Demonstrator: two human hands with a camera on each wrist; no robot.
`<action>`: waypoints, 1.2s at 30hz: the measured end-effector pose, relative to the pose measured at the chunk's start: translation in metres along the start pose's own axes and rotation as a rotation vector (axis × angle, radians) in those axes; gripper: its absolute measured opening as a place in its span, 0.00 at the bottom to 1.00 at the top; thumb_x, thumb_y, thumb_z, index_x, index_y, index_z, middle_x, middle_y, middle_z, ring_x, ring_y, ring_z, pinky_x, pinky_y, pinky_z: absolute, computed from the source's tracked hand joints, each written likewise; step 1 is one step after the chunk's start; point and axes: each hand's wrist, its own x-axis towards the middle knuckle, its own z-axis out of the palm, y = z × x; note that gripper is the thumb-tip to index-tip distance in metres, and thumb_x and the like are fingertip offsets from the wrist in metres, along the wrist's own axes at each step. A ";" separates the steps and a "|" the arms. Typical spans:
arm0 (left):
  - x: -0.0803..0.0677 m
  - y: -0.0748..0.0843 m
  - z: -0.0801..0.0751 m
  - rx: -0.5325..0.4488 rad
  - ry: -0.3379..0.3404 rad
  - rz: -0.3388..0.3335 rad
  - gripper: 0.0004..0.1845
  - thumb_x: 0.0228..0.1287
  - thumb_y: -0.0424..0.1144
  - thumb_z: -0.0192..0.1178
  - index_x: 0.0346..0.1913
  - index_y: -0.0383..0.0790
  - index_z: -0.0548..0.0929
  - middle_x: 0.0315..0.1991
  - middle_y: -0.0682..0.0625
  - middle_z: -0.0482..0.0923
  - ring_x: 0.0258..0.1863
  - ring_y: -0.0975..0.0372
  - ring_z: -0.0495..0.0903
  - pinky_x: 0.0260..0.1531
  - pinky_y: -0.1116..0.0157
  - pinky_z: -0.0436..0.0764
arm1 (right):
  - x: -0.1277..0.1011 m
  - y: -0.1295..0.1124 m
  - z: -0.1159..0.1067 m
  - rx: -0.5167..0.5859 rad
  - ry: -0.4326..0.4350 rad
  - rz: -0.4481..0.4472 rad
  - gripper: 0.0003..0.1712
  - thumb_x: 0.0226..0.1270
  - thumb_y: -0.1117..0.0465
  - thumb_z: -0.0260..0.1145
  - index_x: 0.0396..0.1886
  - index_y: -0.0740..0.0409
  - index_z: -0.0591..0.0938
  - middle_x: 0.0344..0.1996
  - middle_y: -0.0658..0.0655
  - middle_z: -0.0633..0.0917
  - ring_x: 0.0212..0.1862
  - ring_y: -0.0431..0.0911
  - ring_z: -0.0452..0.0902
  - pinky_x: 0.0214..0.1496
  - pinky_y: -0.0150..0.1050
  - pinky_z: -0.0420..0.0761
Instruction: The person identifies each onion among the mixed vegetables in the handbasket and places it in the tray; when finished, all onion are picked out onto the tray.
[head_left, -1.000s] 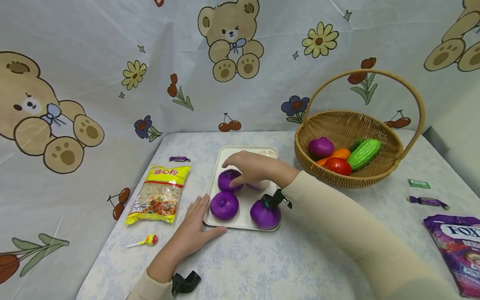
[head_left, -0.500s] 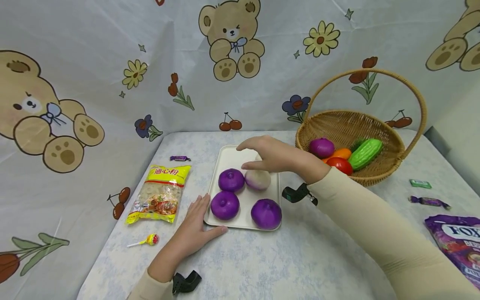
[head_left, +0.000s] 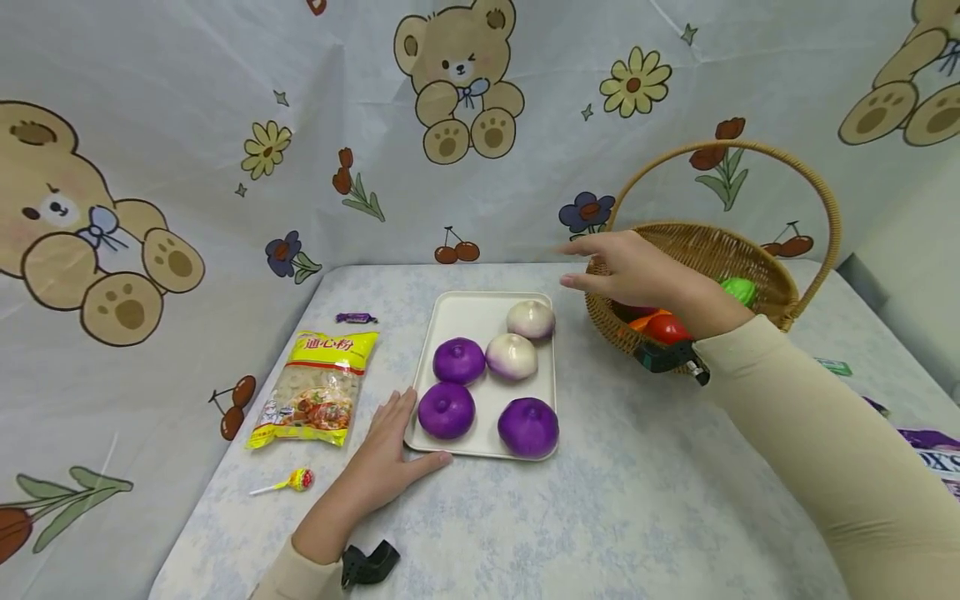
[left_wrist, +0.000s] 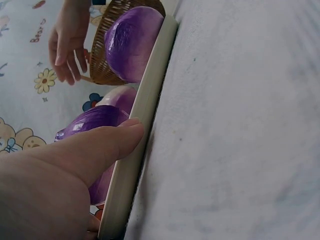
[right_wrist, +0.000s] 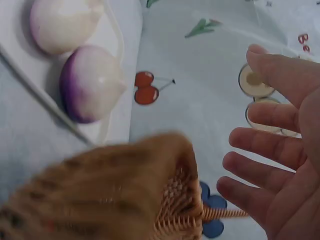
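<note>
A cream tray (head_left: 465, 317) lies mid-table with three purple onions (head_left: 447, 410) and two pale white-purple ones (head_left: 512, 356) on it. My left hand (head_left: 384, 458) lies flat on the table, thumb against the tray's near left corner (left_wrist: 131, 165), fingers straight. My right hand (head_left: 626, 271) hovers with relaxed, spread fingers above the near left rim of the wicker basket (head_left: 765, 279), holding nothing. In the right wrist view the palm and fingers (right_wrist: 280, 180) are spread over the basket rim (right_wrist: 165, 190), with the pale onions (right_wrist: 90, 82) behind.
The basket holds a red tomato (head_left: 667, 327), an orange piece and a green vegetable (head_left: 738, 289). A yellow pasta bag (head_left: 318, 387), a lollipop (head_left: 296, 481) and a purple candy (head_left: 356, 317) lie left of the tray. Candies and a purple pouch (head_left: 933, 442) lie at far right.
My right hand has left the tray, where it touched the onions, and moved right and up to the basket rim. The left hand has stayed put.
</note>
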 end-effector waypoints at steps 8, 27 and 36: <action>0.000 -0.002 0.002 -0.001 -0.007 0.002 0.66 0.57 0.74 0.69 0.86 0.38 0.50 0.85 0.46 0.44 0.83 0.53 0.36 0.79 0.49 0.39 | -0.017 0.032 -0.020 -0.033 -0.029 0.121 0.34 0.76 0.42 0.69 0.70 0.60 0.80 0.63 0.65 0.82 0.61 0.62 0.77 0.67 0.64 0.73; -0.003 0.001 0.001 -0.004 0.020 0.013 0.64 0.60 0.69 0.71 0.85 0.35 0.52 0.84 0.41 0.47 0.83 0.49 0.39 0.79 0.46 0.40 | -0.024 0.070 -0.031 -0.056 -0.069 0.169 0.41 0.76 0.41 0.68 0.74 0.66 0.74 0.70 0.71 0.74 0.73 0.70 0.64 0.73 0.70 0.62; -0.002 0.001 0.000 0.000 0.013 0.014 0.64 0.59 0.70 0.71 0.85 0.36 0.52 0.84 0.42 0.46 0.83 0.51 0.38 0.79 0.48 0.39 | -0.023 0.085 -0.023 -0.069 -0.146 0.216 0.44 0.75 0.40 0.69 0.74 0.68 0.73 0.70 0.74 0.73 0.70 0.72 0.65 0.70 0.72 0.65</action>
